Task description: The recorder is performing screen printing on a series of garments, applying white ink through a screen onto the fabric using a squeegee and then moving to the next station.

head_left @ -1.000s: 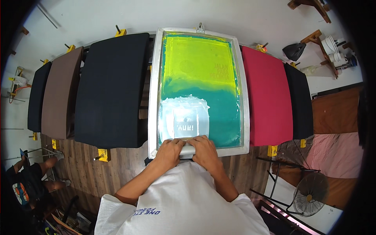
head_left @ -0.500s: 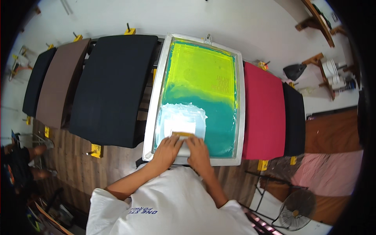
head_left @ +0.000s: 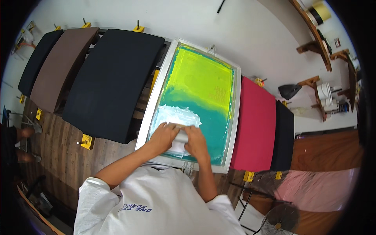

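Both my hands hold a squeegee [head_left: 180,136] with a pale grip, near the close end of a screen-printing frame [head_left: 236,94]. My left hand [head_left: 163,138] is closed over its left side and my right hand [head_left: 197,141] over its right side, thumbs toward the middle. White ink [head_left: 176,113] lies on the mesh just beyond and around the squeegee. The mesh is teal [head_left: 215,129] in the near part and yellow-green [head_left: 201,76] in the far part, with faint lettering there. The squeegee's blade edge is hidden.
Black [head_left: 113,86], brown [head_left: 62,70] and red [head_left: 256,125] covered printing boards flank the frame on yellow-bracketed arms. A clamp [head_left: 211,49] sits at the frame's far edge. Wall shelves [head_left: 315,51] hang at right; a fan [head_left: 279,223] stands lower right. Part of a person [head_left: 23,143] shows at far left.
My hands and the squeegee have slid a little away from me over the white ink, leaving more mesh showing behind them. The whole view has tilted.
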A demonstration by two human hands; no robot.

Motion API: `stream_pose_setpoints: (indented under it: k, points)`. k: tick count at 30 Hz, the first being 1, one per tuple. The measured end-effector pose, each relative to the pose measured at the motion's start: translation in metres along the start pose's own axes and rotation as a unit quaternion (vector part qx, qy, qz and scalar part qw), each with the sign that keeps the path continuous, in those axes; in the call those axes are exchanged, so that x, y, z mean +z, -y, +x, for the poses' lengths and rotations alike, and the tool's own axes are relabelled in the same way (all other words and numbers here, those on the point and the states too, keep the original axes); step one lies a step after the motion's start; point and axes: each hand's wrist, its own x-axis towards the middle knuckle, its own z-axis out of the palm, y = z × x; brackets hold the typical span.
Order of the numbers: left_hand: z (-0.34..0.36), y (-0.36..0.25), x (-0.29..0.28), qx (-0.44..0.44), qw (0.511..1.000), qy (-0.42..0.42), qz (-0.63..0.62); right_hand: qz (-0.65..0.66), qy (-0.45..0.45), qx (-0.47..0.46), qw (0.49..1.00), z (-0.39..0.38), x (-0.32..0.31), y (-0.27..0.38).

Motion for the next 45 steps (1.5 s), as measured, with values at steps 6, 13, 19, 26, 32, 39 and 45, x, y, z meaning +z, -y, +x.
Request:
stream_pose_setpoints:
  k: [6, 13, 19, 26, 32, 39, 45]
  points:
    - [-0.066, -0.021, 0.02, 0.001, 0.998, 0.051, 0.02, 0.009, 0.049, 0.04, 0.998, -0.063, 0.012, 0.039]
    - [-0.027, -0.017, -0.012, -0.006, 0.998, 0.05, -0.033, 0.015, 0.05, 0.027, 0.998, -0.031, -0.009, 0.026]
    - [-0.018, 0.001, 0.014, -0.015, 1.0, -0.014, 0.007, -0.017, -0.008, 0.006, 1.0, -0.009, 0.007, 0.013]
    - [-0.072, -0.023, 0.014, 0.039, 0.996, 0.005, 0.077, 0.024, 0.028, 0.021, 0.999, -0.07, 0.017, 0.042]
    - [-0.034, -0.025, -0.017, -0.023, 0.996, 0.088, -0.008, 0.037, 0.046, 0.053, 0.997, -0.035, -0.011, 0.037]
    - [-0.022, -0.006, 0.015, -0.005, 0.998, -0.044, 0.039, -0.001, -0.078, 0.048, 0.996, -0.024, 0.02, 0.029]
    - [-0.02, -0.017, -0.008, -0.027, 0.999, 0.024, -0.006, 0.057, 0.005, 0.074, 0.996, -0.027, 0.007, 0.029]
